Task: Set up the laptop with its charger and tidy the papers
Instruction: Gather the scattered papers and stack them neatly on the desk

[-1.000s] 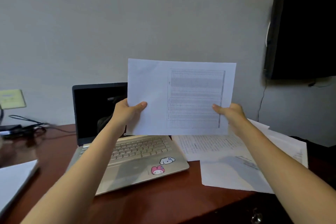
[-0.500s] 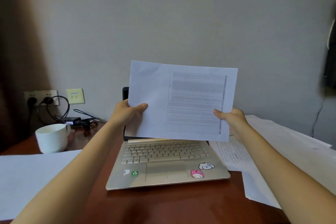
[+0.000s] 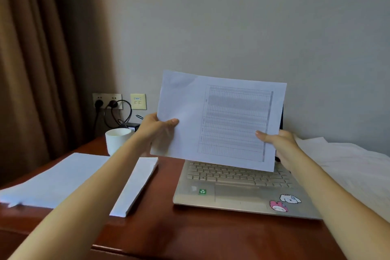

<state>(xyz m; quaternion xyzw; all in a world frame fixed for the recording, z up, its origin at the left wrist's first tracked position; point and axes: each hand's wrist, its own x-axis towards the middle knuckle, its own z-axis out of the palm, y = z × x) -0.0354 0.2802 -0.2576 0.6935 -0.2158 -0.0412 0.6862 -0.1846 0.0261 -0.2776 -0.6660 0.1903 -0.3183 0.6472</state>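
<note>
1. Layout. The desk (image 3: 190, 238) carries all items. The paper stack (image 3: 63, 177) lies flat at 9 o'clock from the laptop (image 3: 236, 195), just beside it. The laptop sits open; most of its screen is hidden. The loose papers (image 3: 348, 167) spread unevenly at 3 o'clock from the laptop, touching or overlapping its right side.

2. Item in hand. One sheet (image 3: 221, 120), printed with a table, is held upright in the air above the keyboard, clear of the desk, slightly tilted.

3. Grip state. The left hand (image 3: 156, 126) pinches the sheet's 9 o'clock edge, thumb on the printed face. The right hand (image 3: 280, 141) pinches the edge near 4 o'clock, thumb likewise in front. The other fingers of both hands are behind the paper and cannot be seen.

4. Handling. Judged as very light, thin and limp: it will sag or fold if held by one corner, and creases easily. Hold it at two opposite edges, as here, with light pressure. To tidy, lower it flat onto the paper stack and square the edges.

5. Small items. A mug (image 3: 118, 139) stands at 11 o'clock from the laptop. Behind it, a wall socket (image 3: 107, 101) holds two plugs with a looped dark cable (image 3: 124, 112). Whether this cable reaches the laptop cannot be told.
</note>
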